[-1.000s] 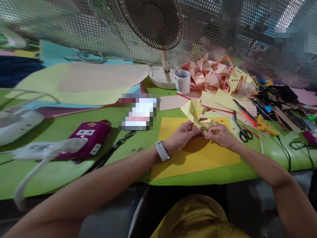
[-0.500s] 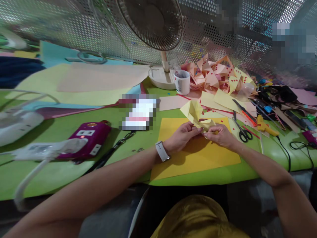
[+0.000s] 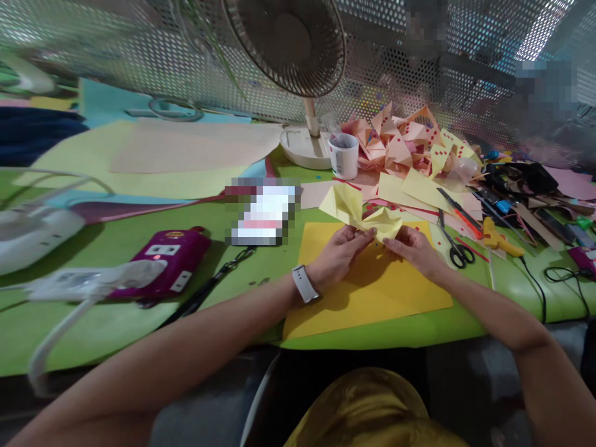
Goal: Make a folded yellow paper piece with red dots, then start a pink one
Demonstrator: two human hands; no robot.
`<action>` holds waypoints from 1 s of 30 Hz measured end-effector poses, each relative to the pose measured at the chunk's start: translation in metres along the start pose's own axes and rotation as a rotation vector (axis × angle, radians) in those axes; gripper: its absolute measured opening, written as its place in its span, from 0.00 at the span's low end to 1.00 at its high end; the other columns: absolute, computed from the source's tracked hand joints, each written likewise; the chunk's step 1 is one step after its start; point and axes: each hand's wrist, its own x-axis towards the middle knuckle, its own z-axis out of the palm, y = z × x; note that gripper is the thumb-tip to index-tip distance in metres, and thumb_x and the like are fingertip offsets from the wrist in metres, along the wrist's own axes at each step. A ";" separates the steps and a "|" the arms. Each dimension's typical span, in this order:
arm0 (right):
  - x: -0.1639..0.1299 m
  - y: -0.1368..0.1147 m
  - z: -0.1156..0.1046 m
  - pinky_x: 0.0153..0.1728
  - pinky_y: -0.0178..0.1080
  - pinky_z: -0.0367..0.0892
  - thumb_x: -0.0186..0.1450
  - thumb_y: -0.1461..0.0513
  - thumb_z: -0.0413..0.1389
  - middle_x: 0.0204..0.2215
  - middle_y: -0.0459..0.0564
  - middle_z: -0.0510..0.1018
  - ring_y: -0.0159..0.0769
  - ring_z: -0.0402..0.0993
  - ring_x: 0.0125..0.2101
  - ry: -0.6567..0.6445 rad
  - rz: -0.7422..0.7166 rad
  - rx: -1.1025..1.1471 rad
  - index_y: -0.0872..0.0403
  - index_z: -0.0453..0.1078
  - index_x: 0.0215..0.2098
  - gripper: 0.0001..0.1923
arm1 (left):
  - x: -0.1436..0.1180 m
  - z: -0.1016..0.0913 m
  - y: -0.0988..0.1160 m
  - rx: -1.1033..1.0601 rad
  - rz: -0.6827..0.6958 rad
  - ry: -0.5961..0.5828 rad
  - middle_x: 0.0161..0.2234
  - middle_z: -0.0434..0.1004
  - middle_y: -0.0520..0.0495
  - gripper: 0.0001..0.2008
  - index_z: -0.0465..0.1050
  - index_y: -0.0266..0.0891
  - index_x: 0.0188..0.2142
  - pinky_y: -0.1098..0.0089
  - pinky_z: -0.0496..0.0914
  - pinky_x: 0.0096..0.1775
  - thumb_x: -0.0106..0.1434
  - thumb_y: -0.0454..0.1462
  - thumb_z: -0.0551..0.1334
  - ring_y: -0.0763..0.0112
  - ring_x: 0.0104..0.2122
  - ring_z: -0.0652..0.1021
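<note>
Between my two hands is a folded pale yellow paper [image 3: 345,203], its flaps standing up like a small open shape. My left hand [image 3: 342,251], with a white watch [image 3: 306,284] at the wrist, pinches its lower left side. On the other side my right hand [image 3: 412,248] grips the lower right edge between thumb and fingers. Both hands hover over an orange-yellow sheet [image 3: 363,298] lying on the green table [image 3: 223,347]. The undersides of the folds are hidden by my fingers.
A phone [image 3: 263,214] and a purple power socket [image 3: 170,261] lie to the left. Behind stand a fan [image 3: 298,43] and a white cup [image 3: 343,158], beside a heap of folded pink paper [image 3: 395,136]. Scissors [image 3: 459,251], a cutter [image 3: 460,214] and a yellow glue gun [image 3: 500,239] lie right.
The folded paper has turned and opened wider, its left flap tilting further left and its right part rising. My right hand has shifted slightly with it; the left hand barely moved.
</note>
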 end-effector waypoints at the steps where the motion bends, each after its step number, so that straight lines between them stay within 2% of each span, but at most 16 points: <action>1: -0.001 0.000 0.001 0.25 0.33 0.69 0.54 0.44 0.67 0.28 0.47 0.78 0.28 0.72 0.24 -0.057 0.030 -0.002 0.55 0.70 0.36 0.26 | -0.001 0.001 0.000 -0.002 -0.006 -0.004 0.40 0.84 0.48 0.16 0.79 0.40 0.38 0.67 0.75 0.49 0.54 0.45 0.74 0.64 0.45 0.81; 3: -0.002 0.001 0.002 0.23 0.32 0.67 0.55 0.43 0.66 0.25 0.46 0.78 0.27 0.71 0.22 -0.092 0.048 -0.004 0.56 0.72 0.34 0.25 | -0.002 0.001 0.000 -0.021 -0.024 -0.013 0.40 0.84 0.48 0.15 0.79 0.40 0.39 0.66 0.75 0.49 0.55 0.43 0.74 0.65 0.44 0.81; 8: -0.004 0.003 0.003 0.21 0.30 0.67 0.55 0.43 0.66 0.22 0.47 0.79 0.27 0.73 0.21 -0.073 0.073 0.037 0.57 0.75 0.31 0.24 | -0.002 -0.001 -0.002 -0.105 -0.055 -0.017 0.37 0.84 0.49 0.14 0.78 0.40 0.37 0.67 0.76 0.46 0.53 0.41 0.76 0.67 0.39 0.82; 12: -0.004 0.000 0.005 0.24 0.31 0.69 0.55 0.44 0.67 0.26 0.49 0.82 0.30 0.77 0.25 -0.105 0.073 0.113 0.57 0.77 0.29 0.23 | 0.000 -0.004 -0.003 -0.132 -0.066 -0.034 0.31 0.82 0.50 0.12 0.77 0.39 0.30 0.69 0.76 0.42 0.51 0.41 0.77 0.70 0.33 0.81; 16: -0.006 -0.004 0.005 0.29 0.34 0.73 0.57 0.43 0.64 0.26 0.50 0.82 0.32 0.79 0.26 -0.126 0.049 0.156 0.57 0.77 0.28 0.24 | 0.001 -0.007 -0.003 -0.157 -0.080 -0.055 0.30 0.81 0.51 0.13 0.77 0.38 0.28 0.73 0.76 0.43 0.51 0.40 0.77 0.74 0.32 0.80; 19: -0.007 -0.004 0.002 0.31 0.36 0.74 0.61 0.42 0.60 0.24 0.50 0.81 0.31 0.77 0.25 -0.148 0.015 0.119 0.57 0.76 0.26 0.26 | 0.001 -0.008 -0.002 -0.172 -0.079 -0.043 0.25 0.78 0.54 0.14 0.73 0.37 0.24 0.75 0.75 0.40 0.51 0.39 0.77 0.77 0.29 0.79; 22: -0.007 -0.002 -0.001 0.26 0.34 0.71 0.61 0.42 0.60 0.22 0.48 0.79 0.30 0.74 0.22 -0.116 -0.026 0.026 0.57 0.75 0.26 0.26 | 0.000 -0.007 0.000 -0.169 -0.080 -0.027 0.24 0.77 0.56 0.14 0.73 0.37 0.24 0.75 0.75 0.41 0.52 0.38 0.77 0.78 0.28 0.79; 25: -0.008 0.000 -0.002 0.22 0.33 0.67 0.61 0.41 0.59 0.20 0.47 0.76 0.28 0.71 0.20 -0.083 -0.076 -0.029 0.56 0.73 0.25 0.26 | -0.001 -0.005 0.002 -0.132 -0.086 -0.037 0.30 0.80 0.52 0.13 0.76 0.37 0.30 0.71 0.75 0.43 0.51 0.39 0.77 0.74 0.32 0.80; 27: -0.008 0.000 -0.001 0.22 0.33 0.66 0.61 0.40 0.58 0.20 0.46 0.75 0.27 0.69 0.19 -0.087 -0.095 -0.033 0.56 0.72 0.25 0.27 | -0.002 -0.003 0.004 -0.055 -0.069 -0.040 0.35 0.82 0.49 0.15 0.77 0.38 0.33 0.68 0.75 0.44 0.51 0.43 0.76 0.70 0.36 0.80; 30: -0.010 -0.002 0.000 0.21 0.32 0.65 0.61 0.39 0.57 0.19 0.46 0.74 0.26 0.68 0.19 -0.106 -0.113 -0.040 0.56 0.71 0.25 0.29 | -0.005 -0.002 0.006 0.185 -0.007 -0.063 0.33 0.81 0.48 0.19 0.77 0.38 0.34 0.69 0.73 0.40 0.51 0.49 0.75 0.69 0.34 0.78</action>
